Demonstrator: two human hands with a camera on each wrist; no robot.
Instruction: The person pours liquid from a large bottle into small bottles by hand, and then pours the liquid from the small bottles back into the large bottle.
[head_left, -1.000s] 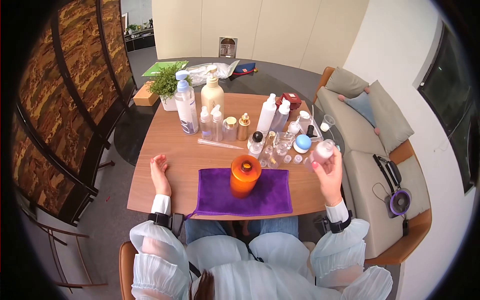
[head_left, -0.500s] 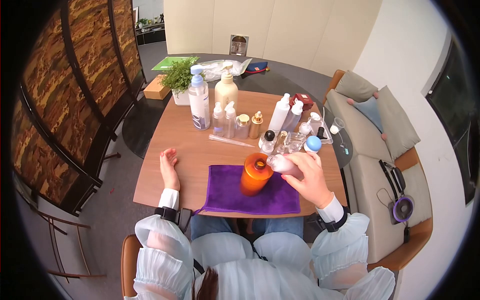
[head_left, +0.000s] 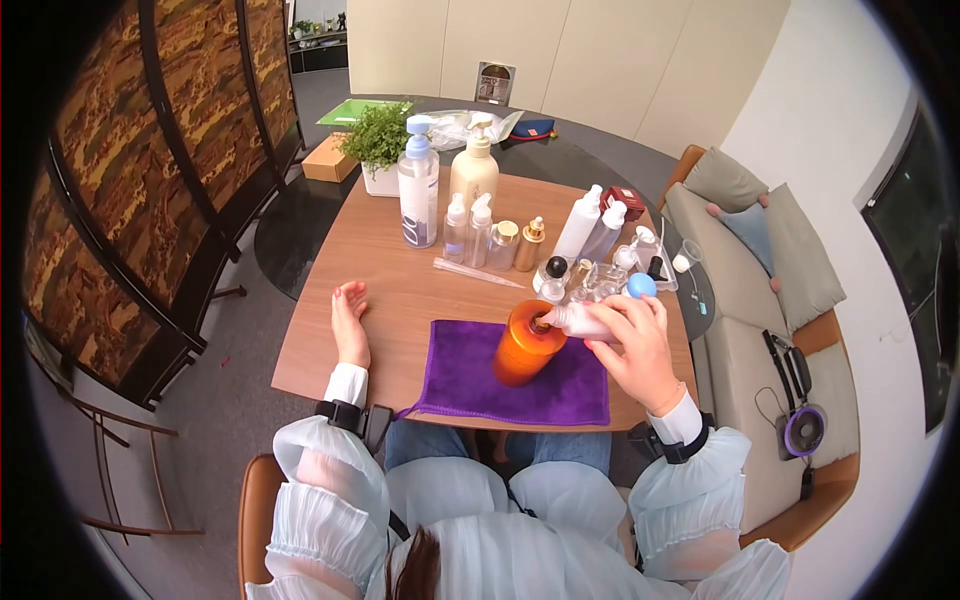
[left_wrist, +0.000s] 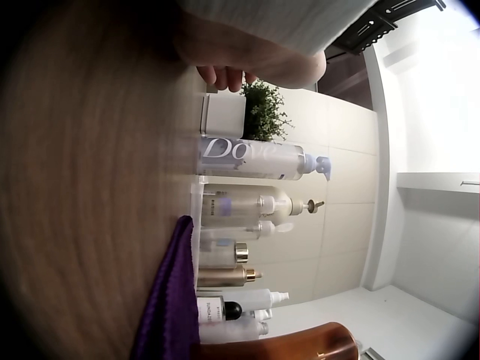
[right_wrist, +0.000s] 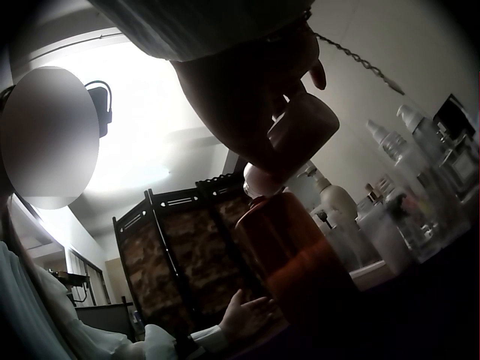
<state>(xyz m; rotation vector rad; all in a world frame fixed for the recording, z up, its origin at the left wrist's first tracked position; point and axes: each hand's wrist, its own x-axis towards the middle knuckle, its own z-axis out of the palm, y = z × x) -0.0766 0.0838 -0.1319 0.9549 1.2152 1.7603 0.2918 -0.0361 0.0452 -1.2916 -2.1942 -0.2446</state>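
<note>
My right hand (head_left: 640, 352) grips a small pinkish-white bottle (head_left: 582, 322), tipped on its side with its mouth at the neck of an amber bottle (head_left: 526, 348). The amber bottle stands upright on a purple cloth (head_left: 455, 372). In the right wrist view the small bottle (right_wrist: 309, 131) slants down onto the top of the amber one (right_wrist: 281, 232), where liquid shows partway up inside. To the left, my left hand (head_left: 350, 325) rests at the table with its fingers loosely bent and holds nothing.
Behind the cloth stand a Dove pump bottle (head_left: 418, 200), a cream pump bottle (head_left: 474, 175) and several small bottles and jars. A clear pipette (head_left: 478, 272) lies on the wooden table (head_left: 320, 300). A potted plant (head_left: 378, 140) is at the back left, a sofa (head_left: 770, 290) at the right.
My right hand has carried the small bottle left from the table's right side and tilted it onto the amber bottle's mouth. The left hand stays about where it was.
</note>
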